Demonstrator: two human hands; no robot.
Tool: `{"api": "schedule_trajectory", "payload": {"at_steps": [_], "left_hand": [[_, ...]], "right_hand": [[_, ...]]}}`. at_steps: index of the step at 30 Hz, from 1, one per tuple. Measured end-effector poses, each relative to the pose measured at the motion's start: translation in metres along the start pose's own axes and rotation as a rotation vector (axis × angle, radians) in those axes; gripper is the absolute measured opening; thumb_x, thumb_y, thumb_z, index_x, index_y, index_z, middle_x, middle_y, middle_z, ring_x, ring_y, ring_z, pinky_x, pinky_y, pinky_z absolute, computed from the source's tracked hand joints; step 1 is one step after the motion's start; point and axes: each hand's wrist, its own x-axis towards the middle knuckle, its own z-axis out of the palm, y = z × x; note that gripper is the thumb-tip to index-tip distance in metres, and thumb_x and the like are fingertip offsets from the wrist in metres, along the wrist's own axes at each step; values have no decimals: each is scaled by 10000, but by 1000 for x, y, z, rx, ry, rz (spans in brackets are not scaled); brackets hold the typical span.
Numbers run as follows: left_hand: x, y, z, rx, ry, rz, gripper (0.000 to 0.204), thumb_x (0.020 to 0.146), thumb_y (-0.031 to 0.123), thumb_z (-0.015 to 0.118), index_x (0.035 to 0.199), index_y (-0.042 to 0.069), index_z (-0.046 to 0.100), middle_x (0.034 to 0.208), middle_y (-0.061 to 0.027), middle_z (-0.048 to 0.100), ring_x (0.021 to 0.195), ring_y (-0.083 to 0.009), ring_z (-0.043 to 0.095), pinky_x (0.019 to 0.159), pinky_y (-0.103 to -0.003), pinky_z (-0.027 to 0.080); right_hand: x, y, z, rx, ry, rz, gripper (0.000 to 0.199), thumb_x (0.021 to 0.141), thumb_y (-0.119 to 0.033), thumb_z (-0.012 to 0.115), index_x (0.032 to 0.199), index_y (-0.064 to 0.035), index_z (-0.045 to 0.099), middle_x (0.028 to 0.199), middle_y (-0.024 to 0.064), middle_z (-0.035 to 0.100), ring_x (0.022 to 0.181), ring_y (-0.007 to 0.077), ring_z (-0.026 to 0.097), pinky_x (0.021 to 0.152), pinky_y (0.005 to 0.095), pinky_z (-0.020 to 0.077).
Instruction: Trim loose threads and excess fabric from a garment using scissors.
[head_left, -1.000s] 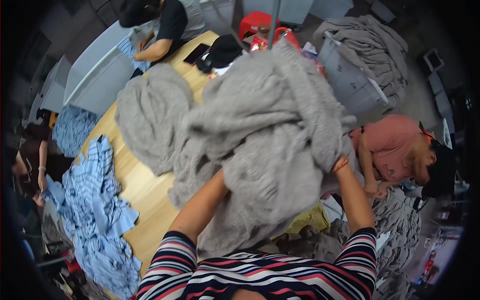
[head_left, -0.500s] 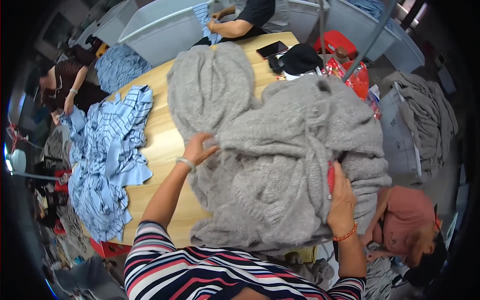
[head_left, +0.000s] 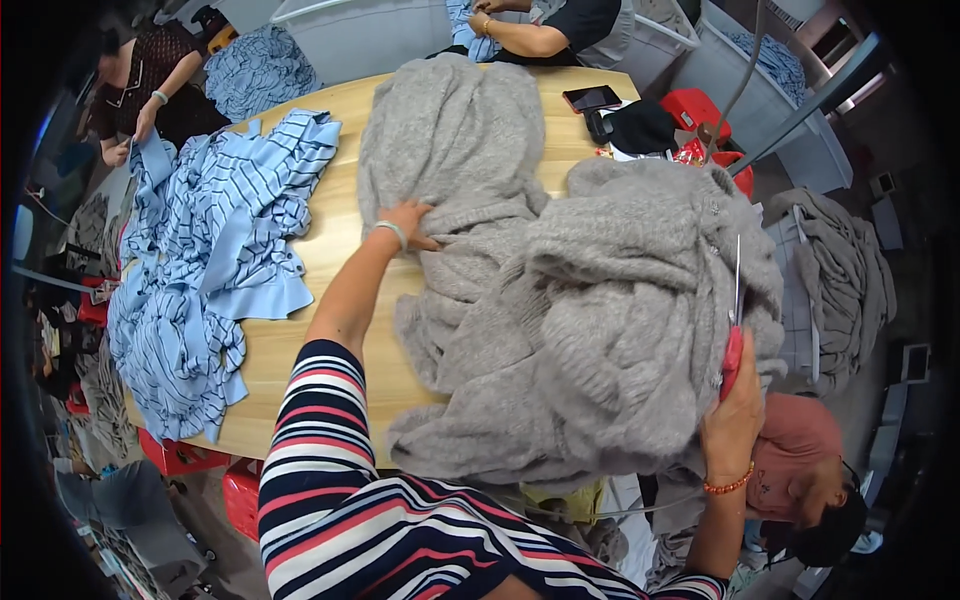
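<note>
A big heap of grey knit sweaters (head_left: 610,370) covers the right part of the wooden table (head_left: 325,235). My left hand (head_left: 406,222) presses on the left side of the grey knitwear, fingers apart, just below a smooth rounded grey bundle (head_left: 450,130). On the heap's right side my right hand (head_left: 735,415) is closed around red-handled scissors (head_left: 734,355), whose thin metal blades point away from me over the knit. Whether the blades are parted I cannot tell.
Blue striped garments (head_left: 225,235) lie on the table's left, handled by a person (head_left: 150,85). Another person (head_left: 540,35) holds blue cloth at the far edge. A phone (head_left: 592,98) and black cap (head_left: 643,128) lie far right. Someone in pink (head_left: 800,450) is close at right.
My left hand has moved farther away across the knitwear. The right hand, with the scissors, has shifted right, and the blades now show. The heap's upper layers have shifted right.
</note>
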Motion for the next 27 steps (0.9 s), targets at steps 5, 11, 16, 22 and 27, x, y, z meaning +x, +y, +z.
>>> {"api": "schedule_trajectory", "payload": {"at_steps": [5, 11, 16, 22, 27], "left_hand": [[-51, -131, 39, -102, 3, -185, 1064, 533, 739, 692, 1383, 150, 440, 1452, -94, 382, 1334, -306, 362, 1057, -650, 204], [-110, -124, 55, 173, 83, -432, 950, 649, 527, 740, 1437, 187, 332, 1479, -177, 290, 1385, -384, 219, 1035, -696, 160], [-105, -52, 44, -83, 427, 35, 979, 683, 325, 748, 1477, 253, 180, 1503, -194, 204, 1390, -417, 157, 1011, -706, 195], [-47, -93, 81, -89, 343, 8, 675, 710, 177, 669, 1338, 171, 424, 1242, -208, 537, 1168, -365, 509, 924, -524, 435], [-71, -166, 54, -330, 665, -299, 503, 668, 99, 612, 1170, 82, 573, 1051, -214, 627, 981, -411, 591, 852, -468, 483]], "right_hand": [[-24, -22, 8, -89, 57, -33, 695, 759, 60, 570, 1406, -30, 333, 1220, 208, 544, 1087, 371, 526, 908, 432, 391], [-44, -41, 14, -81, 146, 20, 614, 818, 28, 538, 1398, -30, 346, 1258, 182, 534, 1157, 339, 513, 892, 412, 384], [-63, -50, 15, -87, 212, -18, 630, 795, 59, 515, 1396, -35, 352, 1365, 180, 456, 1246, 355, 448, 942, 425, 379], [-87, -79, 0, -146, 259, -113, 619, 795, 55, 516, 1390, -18, 364, 1419, 179, 391, 1254, 380, 436, 959, 418, 393], [-121, -116, -11, -136, 229, -190, 569, 798, 21, 542, 1352, 26, 413, 1378, 214, 427, 1210, 389, 483, 937, 409, 422]]}}
